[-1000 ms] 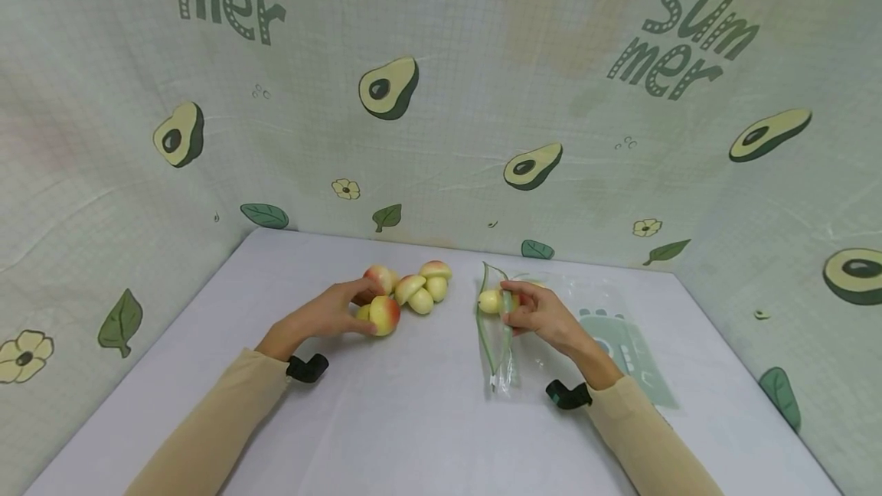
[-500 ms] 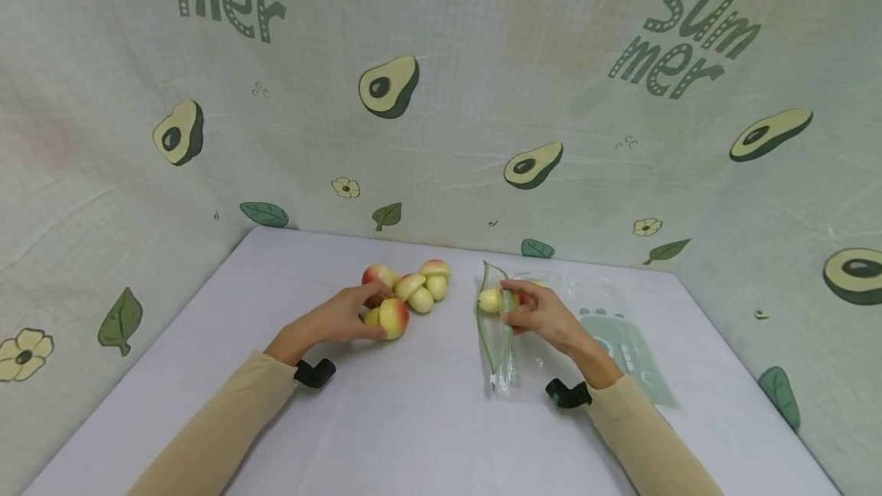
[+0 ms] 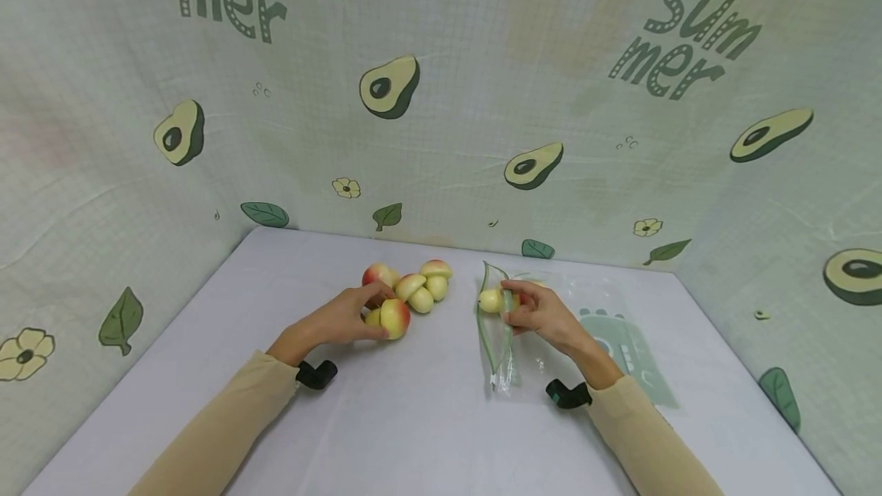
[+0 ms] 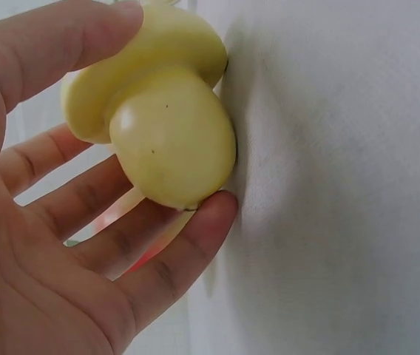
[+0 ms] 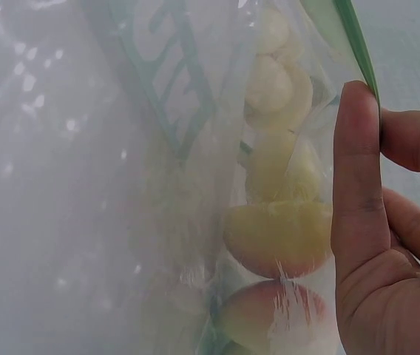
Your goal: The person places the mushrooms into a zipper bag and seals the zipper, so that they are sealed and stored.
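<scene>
My left hand [image 3: 347, 316] grips a yellow toy mushroom [image 3: 394, 319] with a red-tinged cap, low over the table. The left wrist view shows the thumb across the cap of this mushroom [image 4: 173, 140] and the fingers spread along its far side. On the right, my right hand [image 3: 540, 316] pinches the green-edged mouth of a clear plastic zip bag [image 3: 503, 373], holding it partly open. Inside the bag, several toy mushrooms [image 5: 280, 233] show through the plastic in the right wrist view; one [image 3: 490, 301] lies near the opening in the head view.
Beyond my left hand lie more toy mushrooms: one with a red cap [image 3: 379, 275], one in the middle [image 3: 416, 293] and one at the back [image 3: 436, 279]. The bag's green-printed end [image 3: 623, 347] lies to the right. Printed cloth walls [image 3: 455, 98] border the white table [image 3: 386, 419].
My left hand has shifted a little to the right with the toy mushroom, nearly still over the last half second. My right hand stays in place on the bag's edge.
</scene>
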`<action>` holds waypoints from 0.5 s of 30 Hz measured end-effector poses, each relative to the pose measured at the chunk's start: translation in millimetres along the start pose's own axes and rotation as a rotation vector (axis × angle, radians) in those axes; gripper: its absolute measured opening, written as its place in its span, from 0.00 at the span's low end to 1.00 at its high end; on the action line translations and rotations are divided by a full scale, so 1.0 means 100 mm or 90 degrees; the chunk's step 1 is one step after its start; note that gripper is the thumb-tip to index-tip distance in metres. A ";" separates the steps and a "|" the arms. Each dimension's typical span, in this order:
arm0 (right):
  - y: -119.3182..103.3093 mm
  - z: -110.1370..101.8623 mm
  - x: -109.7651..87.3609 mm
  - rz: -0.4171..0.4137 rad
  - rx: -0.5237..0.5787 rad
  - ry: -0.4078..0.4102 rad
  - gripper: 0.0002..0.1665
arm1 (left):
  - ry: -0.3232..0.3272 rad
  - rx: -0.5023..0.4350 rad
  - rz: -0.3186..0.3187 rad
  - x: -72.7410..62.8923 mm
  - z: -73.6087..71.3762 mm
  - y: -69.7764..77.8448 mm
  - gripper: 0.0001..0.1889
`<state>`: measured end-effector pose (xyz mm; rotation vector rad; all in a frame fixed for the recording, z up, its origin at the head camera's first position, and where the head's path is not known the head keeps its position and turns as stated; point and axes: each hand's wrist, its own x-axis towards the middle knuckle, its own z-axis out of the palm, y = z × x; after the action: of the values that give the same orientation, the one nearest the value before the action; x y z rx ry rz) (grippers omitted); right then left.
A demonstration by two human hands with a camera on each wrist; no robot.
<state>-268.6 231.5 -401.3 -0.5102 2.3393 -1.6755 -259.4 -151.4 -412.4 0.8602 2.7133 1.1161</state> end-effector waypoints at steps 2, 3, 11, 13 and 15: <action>0.00 0.00 0.00 -0.002 -0.003 -0.001 0.39 | 0.003 -0.002 -0.003 0.00 0.00 0.01 0.28; 0.00 0.00 0.00 -0.002 -0.003 0.000 0.39 | 0.005 -0.003 -0.004 0.00 0.00 0.02 0.28; -0.02 0.00 -0.01 0.000 -0.003 0.002 0.39 | 0.024 -0.012 0.024 0.03 0.06 0.10 0.27; -0.02 0.01 -0.01 0.001 -0.002 0.003 0.38 | 0.023 -0.019 0.036 0.05 0.09 0.12 0.27; -0.01 0.01 -0.01 0.002 -0.001 0.002 0.39 | 0.021 -0.033 0.040 0.06 0.12 0.15 0.27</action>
<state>-267.4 230.8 -400.3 -0.5052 2.3434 -1.6739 -254.2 -131.7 -410.7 0.9346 2.6885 1.2175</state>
